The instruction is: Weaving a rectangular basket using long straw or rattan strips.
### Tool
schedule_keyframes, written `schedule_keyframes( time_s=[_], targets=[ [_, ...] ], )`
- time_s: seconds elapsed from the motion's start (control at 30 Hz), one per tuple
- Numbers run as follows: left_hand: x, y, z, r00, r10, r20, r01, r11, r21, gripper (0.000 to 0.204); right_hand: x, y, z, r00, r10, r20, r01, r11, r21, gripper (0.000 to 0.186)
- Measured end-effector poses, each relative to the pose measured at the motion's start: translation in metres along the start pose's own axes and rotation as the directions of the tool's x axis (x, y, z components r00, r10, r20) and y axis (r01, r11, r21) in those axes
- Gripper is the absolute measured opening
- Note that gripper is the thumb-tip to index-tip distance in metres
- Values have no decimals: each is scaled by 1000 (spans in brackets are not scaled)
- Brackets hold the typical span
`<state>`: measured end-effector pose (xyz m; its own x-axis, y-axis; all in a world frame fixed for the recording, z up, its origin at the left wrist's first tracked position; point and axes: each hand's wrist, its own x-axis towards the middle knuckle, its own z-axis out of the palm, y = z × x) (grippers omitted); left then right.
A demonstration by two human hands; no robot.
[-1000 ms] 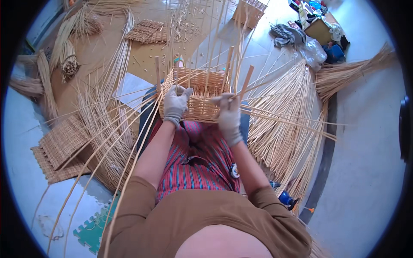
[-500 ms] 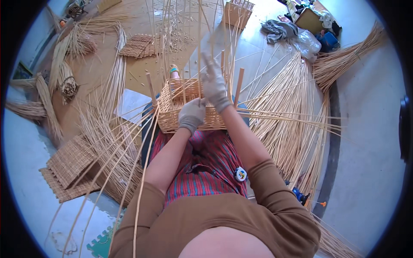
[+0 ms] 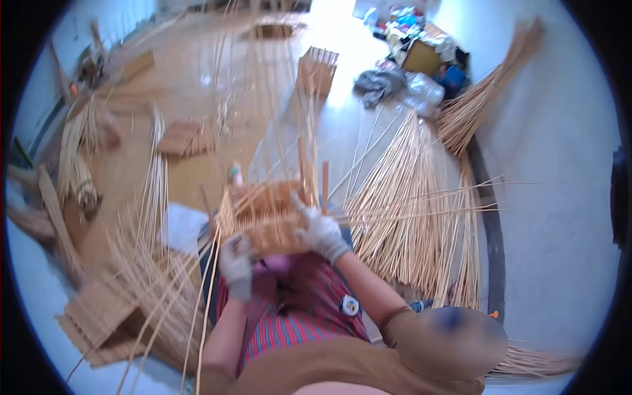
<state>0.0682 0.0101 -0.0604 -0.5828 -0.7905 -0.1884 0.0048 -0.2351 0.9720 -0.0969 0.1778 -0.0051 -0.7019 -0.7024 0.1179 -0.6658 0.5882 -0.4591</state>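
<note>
A half-woven wicker basket [image 3: 276, 232] rests across my lap, with wooden stakes standing at its corners and long uprights rising from it. My left hand [image 3: 237, 263], in a pale work glove, is closed at the basket's near left corner; its fingers are blurred. At the right end my gloved right hand [image 3: 321, 235] grips the near wall, a finger reaching up over the rim. Long loose canes [image 3: 172, 286] run from the basket's left corner down to the lower left. More thin canes [image 3: 428, 205] stick out to the right.
A big fan of cane strands [image 3: 401, 237] covers the floor to the right. Woven panels [image 3: 99, 316] lie at lower left, another panel [image 3: 187, 138] farther off. A brown box-like piece [image 3: 317, 71] stands ahead, near a pile of cloth and bags [image 3: 421, 59]. A round tape measure [image 3: 349, 305] sits on the striped cloth.
My right hand has come down from among the uprights to the basket's right end. My left hand has moved from the middle of the near wall to the left corner. The view has shifted.
</note>
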Motion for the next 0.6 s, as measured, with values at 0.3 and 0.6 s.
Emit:
schedule_keyframes(
  time_s=[0.3,0.6],
  targets=[
    [-2,-90,-153,886,408,218,-387,912,-137,42,-42,-164,26,640,-736,-220,720,476,505,36],
    [-11,103,-70,836,419,354,-548,665,507,25,-26,-149,3,521,-829,202,669,544,507,25]
  ],
)
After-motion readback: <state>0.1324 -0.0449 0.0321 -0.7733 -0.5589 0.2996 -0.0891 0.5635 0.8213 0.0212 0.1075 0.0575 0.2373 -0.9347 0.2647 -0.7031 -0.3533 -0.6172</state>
